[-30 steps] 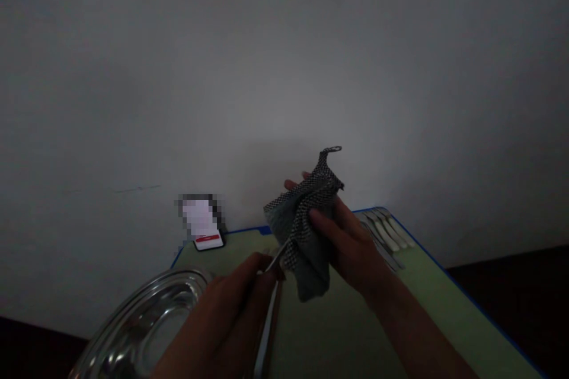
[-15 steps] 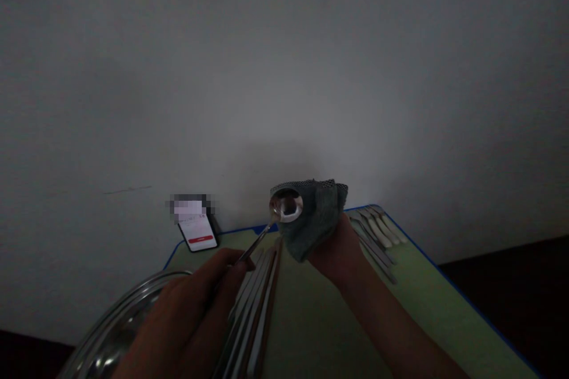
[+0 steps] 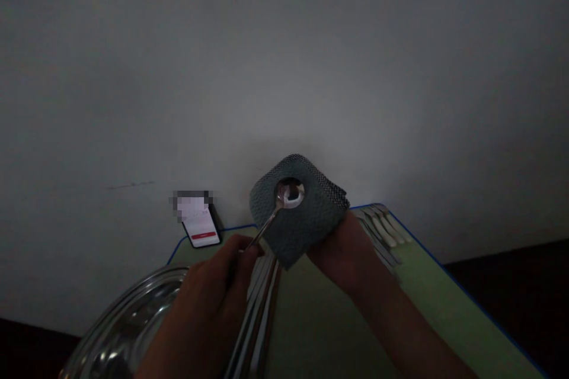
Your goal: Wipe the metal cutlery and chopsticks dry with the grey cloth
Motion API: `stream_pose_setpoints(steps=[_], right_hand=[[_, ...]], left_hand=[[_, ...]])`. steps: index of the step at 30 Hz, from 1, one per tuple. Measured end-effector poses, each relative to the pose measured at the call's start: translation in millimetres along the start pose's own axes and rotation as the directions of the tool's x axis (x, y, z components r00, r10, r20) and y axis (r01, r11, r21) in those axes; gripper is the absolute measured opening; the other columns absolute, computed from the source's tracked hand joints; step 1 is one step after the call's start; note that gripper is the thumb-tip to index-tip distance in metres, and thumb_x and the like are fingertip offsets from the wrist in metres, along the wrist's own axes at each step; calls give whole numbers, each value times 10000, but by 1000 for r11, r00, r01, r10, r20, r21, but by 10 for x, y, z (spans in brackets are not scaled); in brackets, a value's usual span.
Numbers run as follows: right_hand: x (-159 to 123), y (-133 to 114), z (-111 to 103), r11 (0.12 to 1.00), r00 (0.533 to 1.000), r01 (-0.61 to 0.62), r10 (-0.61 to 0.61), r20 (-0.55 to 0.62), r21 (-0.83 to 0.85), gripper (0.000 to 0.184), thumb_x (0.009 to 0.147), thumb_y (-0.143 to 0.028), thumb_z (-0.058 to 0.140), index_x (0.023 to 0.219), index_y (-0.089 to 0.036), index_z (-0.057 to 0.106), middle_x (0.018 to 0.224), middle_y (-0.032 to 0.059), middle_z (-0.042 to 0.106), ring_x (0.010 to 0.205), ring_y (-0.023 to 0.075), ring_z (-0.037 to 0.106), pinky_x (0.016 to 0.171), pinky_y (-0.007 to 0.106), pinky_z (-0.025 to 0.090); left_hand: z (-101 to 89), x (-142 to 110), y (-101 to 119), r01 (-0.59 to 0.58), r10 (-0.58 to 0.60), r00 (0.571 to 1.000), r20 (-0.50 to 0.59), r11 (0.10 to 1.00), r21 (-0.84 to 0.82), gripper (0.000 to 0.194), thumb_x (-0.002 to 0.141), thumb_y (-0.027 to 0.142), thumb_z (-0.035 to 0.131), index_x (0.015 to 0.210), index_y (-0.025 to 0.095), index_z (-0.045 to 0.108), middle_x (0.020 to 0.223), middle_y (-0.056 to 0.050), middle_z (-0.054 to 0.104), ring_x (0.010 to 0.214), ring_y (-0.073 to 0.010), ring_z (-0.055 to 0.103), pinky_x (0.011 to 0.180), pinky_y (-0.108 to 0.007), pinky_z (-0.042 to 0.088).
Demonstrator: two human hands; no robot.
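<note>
The left hand (image 3: 217, 293) pinches the handle of a metal spoon (image 3: 291, 193) between thumb and fingers. The handle slopes up and away from the left hand, and the spoon's bowl, hollow side facing the camera, lies against a grey-green cloth (image 3: 287, 240) with a black-and-white checked border. The right hand (image 3: 344, 253) is under the cloth at its lower right; its fingers are hidden, so whether they are spread or closed cannot be determined. Spoon and cloth are positioned above the far part of a green desk (image 3: 324, 323) with a blue edge, in front of a plain wall (image 3: 284, 71). Slender utensils (image 3: 252, 314) lie lengthwise on the desk, just right of the left hand. A shiny metal basin (image 3: 122, 303) occupies the near left side. A phone (image 3: 203, 232), its upper part pixelated, is at the far left corner. Pale-handled cutlery (image 3: 392, 234) lies beyond the right wrist, at the far right corner.
</note>
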State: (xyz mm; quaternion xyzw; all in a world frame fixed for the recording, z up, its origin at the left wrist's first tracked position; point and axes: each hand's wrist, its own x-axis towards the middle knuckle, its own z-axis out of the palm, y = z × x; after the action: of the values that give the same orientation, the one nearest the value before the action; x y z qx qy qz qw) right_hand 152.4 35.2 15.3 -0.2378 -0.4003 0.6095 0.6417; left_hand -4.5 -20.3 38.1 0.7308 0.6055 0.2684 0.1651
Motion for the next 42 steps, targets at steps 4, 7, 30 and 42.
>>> stream_pose_setpoints(steps=[4,7,30,42], right_hand=[[6,-37,-141,969,985,-169,171,4,179,186,760,-340,527,851,-257,668,1009,22,694,945,217,628,830,376,503],[-22,-54,-150,994,995,-103,103,-10,23,158,762,-336,579,859,-260,677,975,12,700,931,195,626,859,339,484],[-106,189,-1,991,967,113,-127,-222,-76,273,812,-416,531,972,-229,647,883,25,697,825,178,633,766,329,495],[-168,-93,-89,827,939,342,-282,198,-446,288,730,-51,507,939,-203,633,976,27,665,878,149,589,832,298,456]], left_hand=[[-10,14,4,49,-45,996,-75,997,51,261,863,379,346,844,234,562,704,-10,682,625,-193,653,556,-265,452],[19,11,-4,11,-10,1000,-27,999,50,260,869,383,350,872,241,568,701,-3,686,639,-194,657,566,-265,448],[343,-21,160,168,-108,979,173,910,-380,362,879,453,361,745,211,594,702,-10,617,627,-139,545,559,-211,458],[-22,22,-172,229,-150,971,184,792,-565,335,777,498,507,757,201,663,499,49,382,433,-81,335,386,-172,287]])
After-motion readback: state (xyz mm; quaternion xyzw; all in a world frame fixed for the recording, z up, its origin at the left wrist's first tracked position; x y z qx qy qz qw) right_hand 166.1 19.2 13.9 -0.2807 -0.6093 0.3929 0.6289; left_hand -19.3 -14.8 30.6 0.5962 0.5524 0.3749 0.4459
